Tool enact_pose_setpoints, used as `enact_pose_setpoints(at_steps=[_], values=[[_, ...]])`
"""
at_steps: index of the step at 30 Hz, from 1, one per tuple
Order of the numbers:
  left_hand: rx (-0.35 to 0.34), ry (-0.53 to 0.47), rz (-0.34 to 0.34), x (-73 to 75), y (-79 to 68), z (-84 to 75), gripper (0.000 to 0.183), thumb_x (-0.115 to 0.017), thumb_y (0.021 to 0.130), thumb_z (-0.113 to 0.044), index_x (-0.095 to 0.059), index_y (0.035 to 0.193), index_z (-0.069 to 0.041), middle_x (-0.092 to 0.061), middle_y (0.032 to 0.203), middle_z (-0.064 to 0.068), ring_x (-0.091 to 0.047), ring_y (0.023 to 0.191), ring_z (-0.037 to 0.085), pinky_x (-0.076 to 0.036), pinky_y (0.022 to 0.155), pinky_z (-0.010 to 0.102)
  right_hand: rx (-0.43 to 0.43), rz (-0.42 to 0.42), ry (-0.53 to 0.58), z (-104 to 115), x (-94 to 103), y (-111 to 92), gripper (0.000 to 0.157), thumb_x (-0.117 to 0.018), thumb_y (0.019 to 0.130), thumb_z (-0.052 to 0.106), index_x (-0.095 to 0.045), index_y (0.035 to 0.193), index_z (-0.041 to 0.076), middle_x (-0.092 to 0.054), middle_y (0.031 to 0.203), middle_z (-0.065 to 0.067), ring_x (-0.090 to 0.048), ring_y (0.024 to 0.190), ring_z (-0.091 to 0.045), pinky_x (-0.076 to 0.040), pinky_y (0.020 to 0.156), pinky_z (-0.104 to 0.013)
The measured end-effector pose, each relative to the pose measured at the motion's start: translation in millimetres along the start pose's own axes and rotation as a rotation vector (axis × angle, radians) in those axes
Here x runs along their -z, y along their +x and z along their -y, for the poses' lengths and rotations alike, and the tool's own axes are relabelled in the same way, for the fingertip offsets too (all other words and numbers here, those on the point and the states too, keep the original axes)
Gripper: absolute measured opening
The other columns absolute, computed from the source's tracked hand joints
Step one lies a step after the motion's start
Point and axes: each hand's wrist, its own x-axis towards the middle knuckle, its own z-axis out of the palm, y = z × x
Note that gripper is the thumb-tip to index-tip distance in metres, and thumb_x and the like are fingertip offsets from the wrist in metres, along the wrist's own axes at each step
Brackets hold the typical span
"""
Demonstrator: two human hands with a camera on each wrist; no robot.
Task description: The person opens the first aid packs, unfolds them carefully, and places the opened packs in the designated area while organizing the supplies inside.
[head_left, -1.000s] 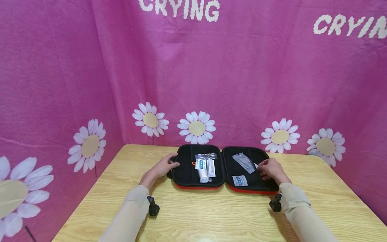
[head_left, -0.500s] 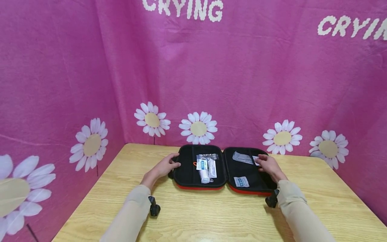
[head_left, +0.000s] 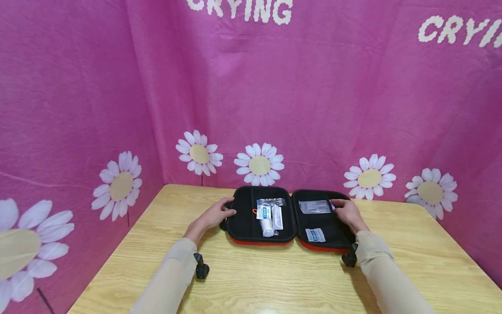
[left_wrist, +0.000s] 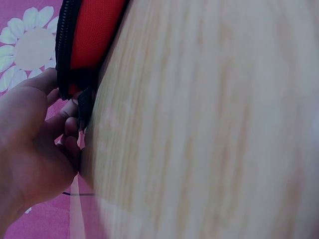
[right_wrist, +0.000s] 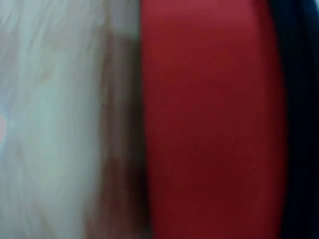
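Note:
An open black-lined, red-shelled zip case (head_left: 243, 218) lies spread on the table, its two halves side by side. My left hand (head_left: 213, 215) holds the outer edge of the left half. The left wrist view shows the thumb on the zipped rim and the fingers (left_wrist: 67, 117) curled by a black strap (left_wrist: 85, 104). My right hand (head_left: 348, 214) pinches the right end of a clear flat packet (head_left: 315, 206) at the back of the right half; a dark band seems to cross the packet near the fingertips. A small white-and-blue packet (head_left: 315, 235) lies nearer the front.
In the left half lie a white roll in clear wrap (head_left: 267, 227), a blue-and-white packet (head_left: 263, 212), a white slim packet (head_left: 277, 217) and an orange loop (head_left: 255, 211). Pink curtain (head_left: 313, 109) hangs behind the wooden table (head_left: 274, 279). The right wrist view is blurred, showing the red shell (right_wrist: 214, 119).
My right hand has moved back and slightly left along the right half. The clear packet has turned from slanting to nearly level. My left hand stays on the case edge.

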Motion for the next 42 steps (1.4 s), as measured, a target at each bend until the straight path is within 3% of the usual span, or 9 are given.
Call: enact_pose_setpoints(at_steps=[4,7,18,23,27,31,34,37,42], values=[[-0.002,-0.002,-0.004,1.2,0.0,-2.0,0.058,-0.062,0.098,-0.024,-0.042,0.15,-0.009,-0.06,0.1,0.013,-0.057,0.092,0.02,-0.047,0.085,0.036,0.065,0.049,-0.033,7,-4.4,3,0.047,-0.044,0.097,0.002,-0.041,0.141,-0.016,-0.048,0.14,-0.036,-0.053,0.12,-0.041,-0.046,0.1,-0.044],[-0.003,0.001,-0.005,1.7,-0.4,-3.4,0.057,-0.062,0.098,-0.024,-0.042,0.15,-0.01,-0.06,0.1,0.012,-0.057,0.092,0.019,-0.046,0.085,0.035,0.081,0.068,-0.034,11,-6.9,2,0.05,-0.048,0.1,0.009,-0.038,0.143,-0.015,-0.046,0.142,-0.036,-0.049,0.128,-0.044,-0.042,0.106,-0.051],[-0.003,-0.011,-0.001,1.5,-1.5,-2.9,0.058,-0.062,0.098,-0.024,-0.042,0.15,-0.009,-0.059,0.1,0.013,-0.055,0.089,0.02,-0.045,0.08,0.032,0.091,-0.003,-0.148,9,1.1,-5,0.051,-0.055,0.097,0.013,-0.042,0.139,-0.013,-0.054,0.127,-0.037,-0.058,0.11,-0.044,-0.049,0.095,-0.05],[-0.007,-0.011,-0.001,0.8,-1.7,-3.2,0.057,-0.062,0.098,-0.024,-0.042,0.15,-0.009,-0.059,0.101,0.013,-0.055,0.089,0.02,-0.045,0.079,0.031,0.046,0.057,-0.004,8,1.2,-6,0.055,-0.055,0.098,0.011,-0.036,0.143,-0.013,-0.057,0.123,-0.035,-0.061,0.087,-0.023,-0.052,0.071,-0.029],[-0.006,-0.001,0.007,2.3,-1.9,-3.7,0.058,-0.062,0.098,-0.025,-0.042,0.15,-0.01,-0.059,0.101,0.013,-0.056,0.09,0.019,-0.045,0.08,0.032,0.034,0.061,0.06,7,2.9,-8,0.055,-0.053,0.099,0.009,-0.033,0.144,-0.014,-0.055,0.124,-0.036,-0.059,0.084,-0.017,-0.049,0.065,-0.023],[-0.003,-0.008,0.002,2.0,-1.4,-3.4,0.058,-0.062,0.098,-0.025,-0.042,0.15,-0.01,-0.059,0.102,0.013,-0.057,0.093,0.02,-0.046,0.084,0.035,0.077,0.022,-0.038,9,8.8,-12,0.051,-0.053,0.099,0.01,-0.038,0.141,-0.014,-0.053,0.126,-0.036,-0.06,0.091,-0.029,-0.052,0.069,-0.029],[-0.007,-0.011,-0.002,2.5,-0.4,-3.1,0.057,-0.062,0.098,-0.025,-0.042,0.15,-0.01,-0.059,0.102,0.014,-0.057,0.094,0.021,-0.046,0.086,0.037,0.117,-0.016,-0.119,13,12.3,-14,0.047,-0.053,0.099,0.012,-0.044,0.138,-0.011,-0.055,0.127,-0.035,-0.059,0.103,-0.04,-0.053,0.085,-0.043],[-0.007,-0.005,0.0,2.4,-0.2,-2.9,0.058,-0.062,0.098,-0.025,-0.042,0.15,-0.01,-0.059,0.102,0.013,-0.057,0.094,0.021,-0.046,0.088,0.038,0.155,-0.049,-0.149,17,13.5,-16,0.044,-0.054,0.098,0.013,-0.049,0.136,-0.01,-0.059,0.122,-0.034,-0.057,0.111,-0.044,-0.045,0.098,-0.054],[0.003,-0.005,0.003,0.8,-0.4,-2.2,0.058,-0.062,0.098,-0.026,-0.042,0.15,-0.011,-0.06,0.103,0.013,-0.057,0.094,0.021,-0.047,0.089,0.039,0.227,-0.078,-0.153,30,11.7,-22,0.038,-0.057,0.097,0.009,-0.055,0.13,-0.01,-0.064,0.115,-0.031,-0.06,0.106,-0.042,-0.045,0.096,-0.052]])
